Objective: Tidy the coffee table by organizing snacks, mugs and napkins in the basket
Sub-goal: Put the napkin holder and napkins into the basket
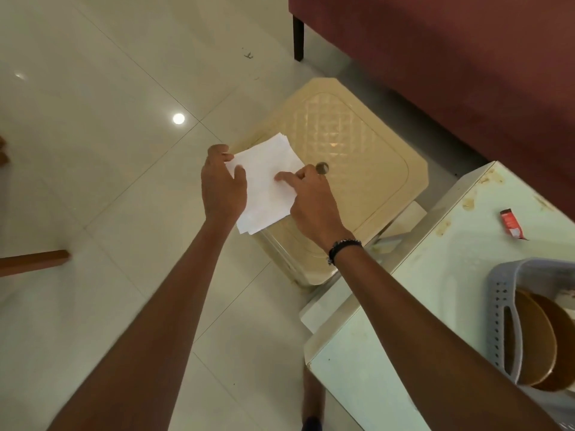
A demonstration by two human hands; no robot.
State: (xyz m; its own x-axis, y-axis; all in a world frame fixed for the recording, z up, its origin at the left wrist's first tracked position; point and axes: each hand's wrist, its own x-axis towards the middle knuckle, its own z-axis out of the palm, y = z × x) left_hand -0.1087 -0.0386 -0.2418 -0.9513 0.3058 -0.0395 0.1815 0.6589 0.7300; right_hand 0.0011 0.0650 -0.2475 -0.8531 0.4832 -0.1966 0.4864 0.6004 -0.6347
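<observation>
A stack of white napkins (264, 181) is held over the near corner of a cream plastic stool (357, 150). My left hand (222, 185) grips the stack's left edge, thumb on top. My right hand (311, 203) pinches its right side, fingers pressing on the top sheet. A grey perforated basket (501, 306) stands at the right on the pale coffee table (435, 290), with brown round plates or coasters (541, 343) leaning inside it. A small red snack wrapper (511, 222) lies on the table farther back.
A dark red sofa (451, 57) with a black leg (298, 38) fills the upper right. A wooden furniture leg (34, 259) shows at the left edge. Glossy cream floor tiles (109, 135) spread to the left. The stool has a small round hole (322, 168).
</observation>
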